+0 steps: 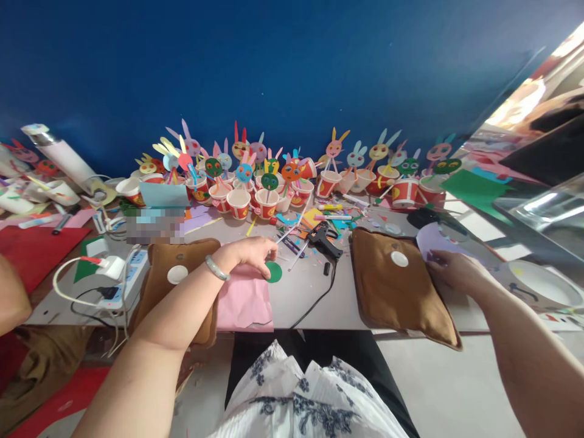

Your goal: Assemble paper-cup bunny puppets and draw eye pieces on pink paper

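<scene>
Green disc touching left hand, thumb lowered, grip unclear, right hand stretched outward, pinching purple paper

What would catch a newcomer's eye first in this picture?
Probably the crowd of red-and-white cups with colorful rabbit-eared faces, lined along the back of the table before a deep blue wall. Next might come the two brown cushions at the table's near edge, with the left hand at a green disc between them.
</scene>
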Action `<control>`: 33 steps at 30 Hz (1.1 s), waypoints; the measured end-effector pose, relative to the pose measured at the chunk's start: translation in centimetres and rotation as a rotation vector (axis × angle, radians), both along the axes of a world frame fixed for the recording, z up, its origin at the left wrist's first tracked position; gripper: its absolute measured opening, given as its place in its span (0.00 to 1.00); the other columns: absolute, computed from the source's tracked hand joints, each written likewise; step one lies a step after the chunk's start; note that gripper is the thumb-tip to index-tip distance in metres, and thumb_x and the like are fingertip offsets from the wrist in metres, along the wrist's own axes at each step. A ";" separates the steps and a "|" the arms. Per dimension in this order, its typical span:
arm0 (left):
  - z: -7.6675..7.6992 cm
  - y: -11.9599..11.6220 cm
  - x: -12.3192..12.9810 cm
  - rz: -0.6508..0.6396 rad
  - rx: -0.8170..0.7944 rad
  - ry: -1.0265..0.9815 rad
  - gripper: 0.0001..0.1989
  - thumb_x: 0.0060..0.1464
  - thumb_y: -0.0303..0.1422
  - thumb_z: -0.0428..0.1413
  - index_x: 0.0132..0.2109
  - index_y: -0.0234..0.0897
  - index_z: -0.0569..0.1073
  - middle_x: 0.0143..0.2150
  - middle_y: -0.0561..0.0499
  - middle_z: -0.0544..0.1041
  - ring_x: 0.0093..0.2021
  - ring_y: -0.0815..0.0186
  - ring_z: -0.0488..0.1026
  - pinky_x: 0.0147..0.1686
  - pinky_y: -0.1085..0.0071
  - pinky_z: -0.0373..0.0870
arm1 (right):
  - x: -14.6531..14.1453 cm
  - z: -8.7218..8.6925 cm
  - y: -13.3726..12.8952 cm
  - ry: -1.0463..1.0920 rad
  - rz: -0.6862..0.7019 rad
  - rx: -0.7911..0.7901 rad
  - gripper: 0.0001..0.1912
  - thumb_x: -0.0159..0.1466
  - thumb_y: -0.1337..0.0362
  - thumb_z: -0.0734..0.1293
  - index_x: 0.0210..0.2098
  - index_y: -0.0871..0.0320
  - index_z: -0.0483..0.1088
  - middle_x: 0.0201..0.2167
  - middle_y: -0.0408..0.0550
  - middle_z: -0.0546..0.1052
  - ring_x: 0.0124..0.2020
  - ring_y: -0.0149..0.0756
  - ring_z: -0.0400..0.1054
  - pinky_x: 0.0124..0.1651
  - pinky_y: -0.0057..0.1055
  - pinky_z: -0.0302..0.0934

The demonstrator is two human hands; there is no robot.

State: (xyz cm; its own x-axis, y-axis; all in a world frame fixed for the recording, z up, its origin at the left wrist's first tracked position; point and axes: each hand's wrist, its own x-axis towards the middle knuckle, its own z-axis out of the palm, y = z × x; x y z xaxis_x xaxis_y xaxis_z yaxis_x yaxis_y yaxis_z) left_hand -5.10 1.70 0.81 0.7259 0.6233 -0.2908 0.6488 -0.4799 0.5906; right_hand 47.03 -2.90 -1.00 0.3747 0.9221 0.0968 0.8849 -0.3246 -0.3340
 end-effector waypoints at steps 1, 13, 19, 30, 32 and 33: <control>0.0 0.0 0.0 -0.008 -0.007 -0.002 0.21 0.34 0.36 0.71 0.36 0.38 0.73 0.27 0.57 0.68 0.27 0.68 0.66 0.25 0.72 0.56 | 0.1 0.0 -0.1 -0.028 0.011 -0.050 0.05 0.51 0.58 0.69 0.24 0.50 0.70 0.25 0.55 0.76 0.27 0.50 0.67 0.35 0.43 0.57; 0.0 0.1 0.0 0.003 -0.062 -0.056 0.19 0.35 0.30 0.69 0.36 0.37 0.72 0.25 0.59 0.67 0.25 0.71 0.64 0.24 0.73 0.57 | 0.8 0.1 -0.5 -0.285 0.098 -0.313 0.13 0.62 0.51 0.64 0.33 0.52 0.74 0.36 0.62 0.79 0.37 0.57 0.72 0.40 0.45 0.61; 0.1 0.3 -0.1 -0.031 -0.040 -0.182 0.11 0.38 0.25 0.64 0.30 0.36 0.70 0.24 0.59 0.66 0.25 0.72 0.63 0.25 0.74 0.57 | 0.0 -0.1 -0.7 -0.348 0.076 -0.333 0.11 0.63 0.55 0.63 0.35 0.52 0.74 0.36 0.65 0.79 0.36 0.57 0.73 0.39 0.47 0.61; 0.9 0.6 -1.3 0.083 -0.316 -0.452 0.12 0.47 0.35 0.65 0.32 0.33 0.71 0.24 0.55 0.72 0.22 0.74 0.66 0.23 0.76 0.60 | 1.9 -0.4 0.0 -0.351 0.074 -0.347 0.15 0.61 0.51 0.67 0.43 0.50 0.76 0.42 0.61 0.81 0.41 0.56 0.74 0.43 0.45 0.63; 0.8 0.7 -1.4 0.127 -0.373 -0.473 0.13 0.46 0.35 0.65 0.35 0.33 0.72 0.24 0.55 0.73 0.21 0.74 0.67 0.22 0.77 0.61 | 1.8 -0.6 -0.2 -0.362 0.072 -0.342 0.17 0.63 0.51 0.65 0.45 0.51 0.77 0.43 0.63 0.81 0.41 0.57 0.74 0.44 0.47 0.62; 0.7 0.8 -1.4 0.139 -0.392 -0.470 0.13 0.46 0.34 0.66 0.37 0.32 0.72 0.24 0.54 0.74 0.20 0.74 0.68 0.21 0.77 0.61 | 1.6 -0.7 -0.3 -0.366 0.073 -0.339 0.18 0.64 0.50 0.64 0.46 0.52 0.77 0.43 0.63 0.80 0.41 0.58 0.74 0.44 0.48 0.62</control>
State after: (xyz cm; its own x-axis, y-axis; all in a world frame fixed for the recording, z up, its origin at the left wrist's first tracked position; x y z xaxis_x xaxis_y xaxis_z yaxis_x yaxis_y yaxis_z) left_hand -6.51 2.46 1.53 0.7514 0.6330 -0.1863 0.3179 -0.0997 0.9429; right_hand 48.67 -3.23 -1.70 0.3052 0.9471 -0.0995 0.9489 -0.2937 0.1155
